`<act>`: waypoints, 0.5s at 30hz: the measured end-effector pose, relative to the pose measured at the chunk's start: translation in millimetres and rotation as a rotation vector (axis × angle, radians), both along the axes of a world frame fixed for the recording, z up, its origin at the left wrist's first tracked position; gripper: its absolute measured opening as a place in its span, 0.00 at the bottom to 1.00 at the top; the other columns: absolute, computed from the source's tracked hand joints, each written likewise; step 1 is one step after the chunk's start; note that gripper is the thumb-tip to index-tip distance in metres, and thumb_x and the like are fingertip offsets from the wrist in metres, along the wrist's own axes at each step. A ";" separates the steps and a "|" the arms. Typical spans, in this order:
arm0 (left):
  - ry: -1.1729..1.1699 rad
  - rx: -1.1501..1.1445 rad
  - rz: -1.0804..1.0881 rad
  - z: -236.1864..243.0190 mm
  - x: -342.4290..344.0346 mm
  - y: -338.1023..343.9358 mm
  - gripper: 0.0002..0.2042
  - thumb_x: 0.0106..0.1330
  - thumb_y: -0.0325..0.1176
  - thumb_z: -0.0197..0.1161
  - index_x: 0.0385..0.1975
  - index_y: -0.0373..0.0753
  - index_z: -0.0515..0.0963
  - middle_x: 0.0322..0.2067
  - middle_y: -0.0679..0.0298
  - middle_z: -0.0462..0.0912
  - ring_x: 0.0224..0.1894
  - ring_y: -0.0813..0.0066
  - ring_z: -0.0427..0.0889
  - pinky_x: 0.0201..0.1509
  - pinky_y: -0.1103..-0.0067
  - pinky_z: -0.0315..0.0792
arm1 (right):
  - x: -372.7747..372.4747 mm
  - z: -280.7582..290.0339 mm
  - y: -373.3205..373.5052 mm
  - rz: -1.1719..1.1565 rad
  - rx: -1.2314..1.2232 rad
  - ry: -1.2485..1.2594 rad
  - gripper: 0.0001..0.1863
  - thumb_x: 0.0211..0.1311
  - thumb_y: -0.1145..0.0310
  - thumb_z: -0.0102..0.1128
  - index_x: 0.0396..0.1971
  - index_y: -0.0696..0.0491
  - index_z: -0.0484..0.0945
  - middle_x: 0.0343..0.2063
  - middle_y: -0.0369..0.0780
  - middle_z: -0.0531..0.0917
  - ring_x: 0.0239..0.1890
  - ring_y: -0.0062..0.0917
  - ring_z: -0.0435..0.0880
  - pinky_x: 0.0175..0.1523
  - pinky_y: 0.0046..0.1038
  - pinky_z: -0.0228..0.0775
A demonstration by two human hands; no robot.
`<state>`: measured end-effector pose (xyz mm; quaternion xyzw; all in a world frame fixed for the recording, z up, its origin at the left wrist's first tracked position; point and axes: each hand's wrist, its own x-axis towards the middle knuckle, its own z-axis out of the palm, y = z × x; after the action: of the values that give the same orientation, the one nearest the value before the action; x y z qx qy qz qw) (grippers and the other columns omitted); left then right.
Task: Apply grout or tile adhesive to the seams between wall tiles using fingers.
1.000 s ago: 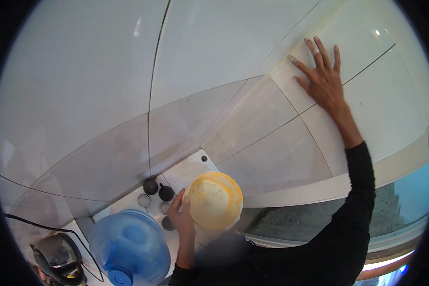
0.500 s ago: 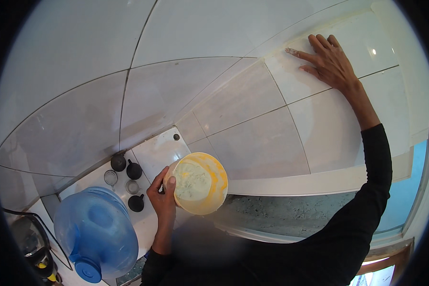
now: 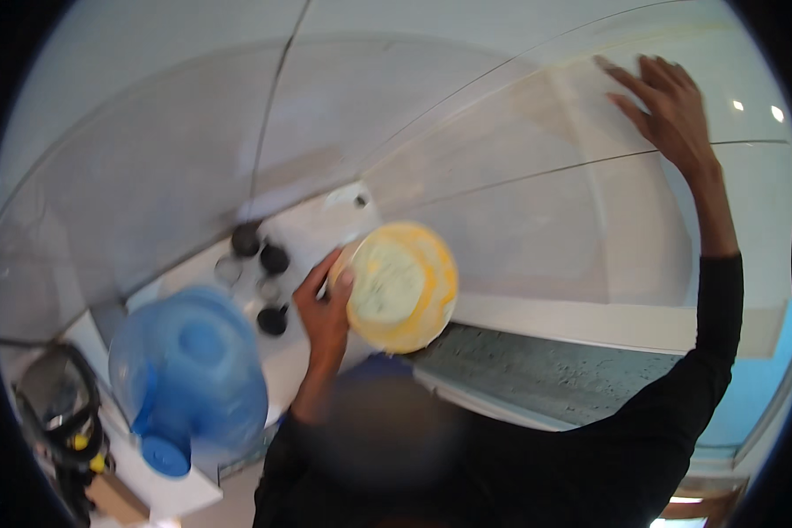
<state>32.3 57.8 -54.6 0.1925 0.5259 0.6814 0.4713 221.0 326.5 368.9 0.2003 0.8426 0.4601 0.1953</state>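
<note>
My left hand (image 3: 323, 304) grips the side of a round yellowish bowl (image 3: 446, 277), with the thumb over its rim. Pale, whitish paste (image 3: 384, 283) fills part of the bowl, and yellow smears show on the inner wall. At the upper right my right hand (image 3: 673, 110) is stretched out, its index finger pointing along the joint (image 3: 559, 63) where two tiled surfaces meet. Its fingers are apart and hold nothing. Blur hides whether the fingertip touches the joint. Both forearms are in black sleeves.
A large blue water jug (image 3: 189, 370) stands at the lower left. Beside it, several small dark and clear cups (image 3: 273, 319) sit on a white surface (image 3: 304, 231). A dark appliance (image 3: 57, 396) is at the far left. A grey speckled recess (image 3: 537, 370) runs below the white tiled ledge (image 3: 546, 312).
The view has shifted, and the bowl in my left hand appears higher and further right. My right hand has slid rightward along the joint, its index finger still extended.
</note>
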 end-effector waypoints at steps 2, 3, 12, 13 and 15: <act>0.023 0.045 0.006 5.8 -4.0 1.1 0.25 0.69 0.39 0.74 0.60 0.29 0.83 0.53 0.54 0.89 0.54 0.69 0.85 0.56 0.73 0.81 | 4.7 -37.9 -42.2 -0.015 -0.151 0.265 0.21 0.67 0.67 0.72 0.60 0.45 0.86 0.39 0.42 0.87 0.41 0.37 0.86 0.49 0.39 0.81; -0.014 0.075 0.013 7.3 -4.0 3.3 0.25 0.69 0.39 0.74 0.60 0.29 0.83 0.53 0.55 0.89 0.53 0.71 0.85 0.55 0.74 0.82 | 11.5 -59.0 -61.5 -0.048 -0.254 0.398 0.20 0.66 0.69 0.73 0.58 0.47 0.87 0.38 0.43 0.88 0.39 0.38 0.87 0.47 0.41 0.83; -0.016 0.147 -0.008 42.8 -9.1 -12.6 0.27 0.70 0.42 0.74 0.62 0.29 0.82 0.51 0.54 0.89 0.49 0.73 0.87 0.47 0.78 0.84 | -19.4 -209.1 -210.6 -0.552 -1.290 0.763 0.25 0.66 0.70 0.65 0.62 0.63 0.78 0.28 0.50 0.85 0.27 0.44 0.85 0.40 0.43 0.78; 0.004 0.166 0.000 46.7 -5.4 -16.6 0.27 0.70 0.42 0.74 0.62 0.29 0.82 0.51 0.54 0.88 0.49 0.73 0.87 0.47 0.78 0.85 | -19.7 -218.6 -215.6 -0.546 -1.296 0.781 0.25 0.66 0.70 0.65 0.62 0.63 0.78 0.28 0.50 0.85 0.27 0.44 0.85 0.40 0.43 0.78; 0.044 0.190 0.004 54.0 1.5 -22.2 0.27 0.70 0.42 0.75 0.62 0.29 0.82 0.50 0.54 0.88 0.48 0.73 0.87 0.47 0.78 0.85 | -19.2 -236.1 -217.9 -0.702 -1.337 0.940 0.27 0.68 0.70 0.61 0.64 0.68 0.73 0.25 0.52 0.84 0.28 0.46 0.85 0.42 0.43 0.78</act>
<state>33.7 35.6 -0.6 0.2501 0.4695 0.7246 0.4382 201.8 108.6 132.9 0.4594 0.8181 -0.3441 0.0350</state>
